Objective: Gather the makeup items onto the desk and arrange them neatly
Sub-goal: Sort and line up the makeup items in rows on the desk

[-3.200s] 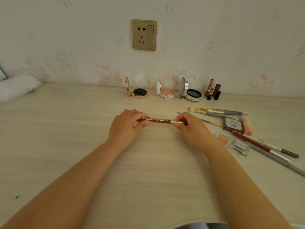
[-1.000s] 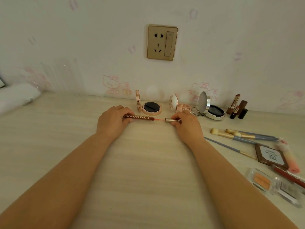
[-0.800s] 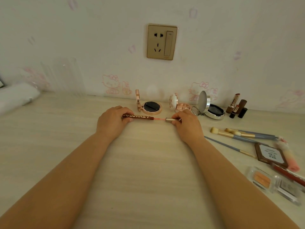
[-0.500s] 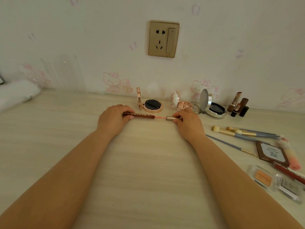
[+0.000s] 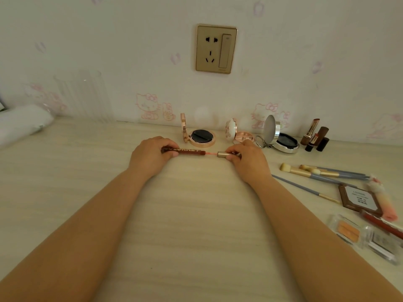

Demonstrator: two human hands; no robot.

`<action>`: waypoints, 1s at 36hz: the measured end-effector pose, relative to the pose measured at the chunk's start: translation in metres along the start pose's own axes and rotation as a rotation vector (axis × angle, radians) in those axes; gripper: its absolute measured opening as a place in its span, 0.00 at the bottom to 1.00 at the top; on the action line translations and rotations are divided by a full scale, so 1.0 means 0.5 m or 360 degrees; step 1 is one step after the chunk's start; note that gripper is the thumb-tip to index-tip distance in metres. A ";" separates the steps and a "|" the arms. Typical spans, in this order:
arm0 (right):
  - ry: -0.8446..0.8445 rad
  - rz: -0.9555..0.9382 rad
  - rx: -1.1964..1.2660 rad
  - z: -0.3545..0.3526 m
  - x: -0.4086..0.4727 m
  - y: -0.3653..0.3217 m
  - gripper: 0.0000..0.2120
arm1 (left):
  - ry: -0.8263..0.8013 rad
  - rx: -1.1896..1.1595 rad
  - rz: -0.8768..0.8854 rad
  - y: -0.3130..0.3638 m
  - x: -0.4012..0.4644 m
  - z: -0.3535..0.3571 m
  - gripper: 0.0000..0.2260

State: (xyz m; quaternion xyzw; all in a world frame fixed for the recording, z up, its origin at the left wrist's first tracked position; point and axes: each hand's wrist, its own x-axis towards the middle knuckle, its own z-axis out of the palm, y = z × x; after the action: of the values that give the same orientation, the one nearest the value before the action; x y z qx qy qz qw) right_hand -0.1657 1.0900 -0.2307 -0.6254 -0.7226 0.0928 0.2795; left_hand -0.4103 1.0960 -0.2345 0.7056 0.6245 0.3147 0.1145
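Mid-desk (image 5: 196, 214), hands (image 5: 150, 156) gripping lip pencil (image 5: 187, 151)

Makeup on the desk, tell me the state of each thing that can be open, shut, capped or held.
Lip gloss tube: uncapped, held by left hand.
Wand cap: pulled partly out, pinched by right hand.
Rose-gold compact: open.
White compact: open.
Silver compact: open.
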 end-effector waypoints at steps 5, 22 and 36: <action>-0.0013 0.0003 -0.0013 0.000 0.001 0.000 0.11 | -0.0026 -0.0049 0.0020 -0.003 0.002 0.000 0.07; 0.0226 -0.0035 -0.0287 -0.018 -0.052 -0.028 0.18 | 0.0413 -0.0031 0.0324 0.065 -0.056 0.008 0.05; 0.0719 0.0262 0.0000 -0.233 -0.309 0.101 0.07 | -0.0140 -0.0253 0.0895 0.414 -0.178 0.159 0.09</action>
State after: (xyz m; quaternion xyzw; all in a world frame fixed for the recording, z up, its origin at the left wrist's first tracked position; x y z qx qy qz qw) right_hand -0.0525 0.9272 -0.2032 -0.6870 -0.5884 -0.0269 0.4256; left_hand -0.1980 0.9895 -0.2080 0.8527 0.3724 0.3510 0.1047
